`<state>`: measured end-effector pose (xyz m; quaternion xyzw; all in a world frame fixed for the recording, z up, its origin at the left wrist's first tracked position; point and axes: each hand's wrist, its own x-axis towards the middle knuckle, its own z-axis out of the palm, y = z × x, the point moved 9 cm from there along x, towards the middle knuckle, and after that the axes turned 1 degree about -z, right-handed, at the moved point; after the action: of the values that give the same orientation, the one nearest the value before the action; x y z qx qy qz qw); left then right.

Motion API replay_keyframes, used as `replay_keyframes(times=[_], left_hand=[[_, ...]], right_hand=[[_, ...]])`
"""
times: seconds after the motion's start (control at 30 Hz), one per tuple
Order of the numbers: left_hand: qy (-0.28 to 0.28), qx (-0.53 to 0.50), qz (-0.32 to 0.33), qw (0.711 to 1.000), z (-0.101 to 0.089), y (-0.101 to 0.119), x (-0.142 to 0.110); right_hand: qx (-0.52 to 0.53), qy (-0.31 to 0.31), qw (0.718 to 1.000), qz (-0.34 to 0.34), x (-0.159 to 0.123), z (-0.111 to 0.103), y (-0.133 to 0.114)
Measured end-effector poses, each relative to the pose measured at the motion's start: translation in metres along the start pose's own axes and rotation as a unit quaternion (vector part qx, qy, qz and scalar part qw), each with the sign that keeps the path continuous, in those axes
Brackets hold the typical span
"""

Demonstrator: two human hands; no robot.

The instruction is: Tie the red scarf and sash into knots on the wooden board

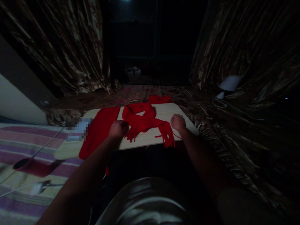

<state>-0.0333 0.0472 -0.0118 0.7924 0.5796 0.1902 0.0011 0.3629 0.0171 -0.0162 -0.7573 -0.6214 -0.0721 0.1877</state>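
A small red scarf [147, 120] with fringed ends lies looped on a pale wooden board [138, 143], its ends crossed toward me. My left hand [119, 128] is closed at the scarf's left fringe, over the edge of a larger red cloth [98, 131]. Whatever its fingers may hold is hidden. To the right of the scarf, my right hand [178, 122] rests above the board with its fingers curled in. I cannot make out anything inside it. A thin red strand [177, 136] lies below that hand, near the right fringe.
Another red cloth [159, 99] lies beyond the board's far edge. A white lamp [231, 83] with a cord stands on the right. On the striped bedding [14, 143] at left are a red cup-like object [35, 167] and white cables. Patterned curtains [79, 47] hang behind. The room is dark.
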Motion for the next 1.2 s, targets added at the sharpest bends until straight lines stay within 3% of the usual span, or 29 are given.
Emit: replay_keyframes(times=[0.37, 1.2], left_hand=[[-0.006, 0.073, 0.020, 0.997, 0.002, 0.014, -0.004], [-0.003, 0.060, 0.002, 0.998, 0.002, 0.013, -0.004]], right_hand=[[-0.068, 0.032, 0.997, -0.023, -0.003, -0.001, -0.006], [-0.076, 0.029, 0.996, -0.023, -0.001, 0.001, -0.005]])
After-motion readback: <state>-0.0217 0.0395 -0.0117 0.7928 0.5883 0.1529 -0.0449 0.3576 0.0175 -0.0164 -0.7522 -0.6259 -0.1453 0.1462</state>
